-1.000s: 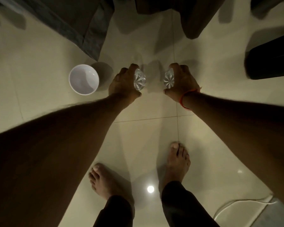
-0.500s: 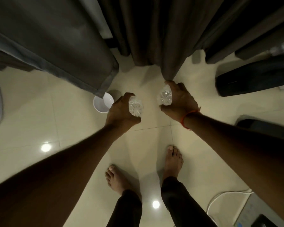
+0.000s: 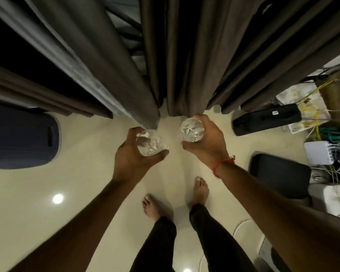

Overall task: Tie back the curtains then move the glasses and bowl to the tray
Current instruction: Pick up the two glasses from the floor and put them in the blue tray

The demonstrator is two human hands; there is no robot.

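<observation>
My left hand [image 3: 133, 158] grips a clear cut glass [image 3: 148, 143], fingers curled round its side. A second clear glass [image 3: 191, 130] is held in my right hand [image 3: 206, 142], which wears a red thread at the wrist. Both glasses are lifted above the pale tiled floor, side by side and a little apart. Dark brown curtains [image 3: 185, 65] and a grey curtain panel [image 3: 98, 61] hang straight down just beyond the hands. The white bowl and the tray are out of sight.
My bare feet [image 3: 201, 190] stand on the tiles below the hands. A dark bag [image 3: 20, 138] lies at left. At right are a black case [image 3: 267, 118], a black chair seat [image 3: 281, 171], a white box [image 3: 320, 155] and tangled cables [image 3: 334, 134].
I have straightened up with both glasses lifted off the floor. The view has tilted up to the curtains. The white bowl, seen at left earlier, has passed out of sight behind the grey curtain.
</observation>
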